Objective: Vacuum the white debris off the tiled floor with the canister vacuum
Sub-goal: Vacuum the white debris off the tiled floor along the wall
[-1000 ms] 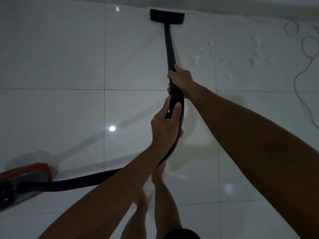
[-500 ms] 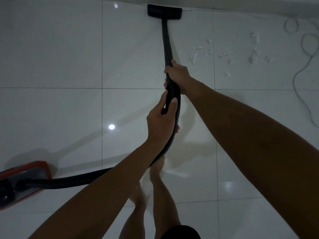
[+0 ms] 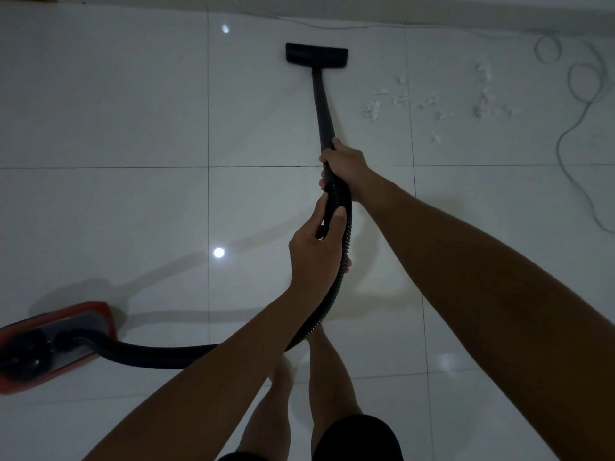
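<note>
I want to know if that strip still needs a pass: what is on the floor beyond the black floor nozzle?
Beyond the floor nozzle lies bare tiled floor up to the wall base, with a thin white cord running along it. No debris shows there. Whatever is beneath the nozzle is hidden.

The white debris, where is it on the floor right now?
In the head view the white debris lies scattered at upper right, on the tiles between the black floor nozzle and the looped cord near the wall.

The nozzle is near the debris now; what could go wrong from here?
The cord lies looped just right of the debris, so the nozzle could catch it when swept that way. The hose curves past the legs, so a step might snag it.
</note>
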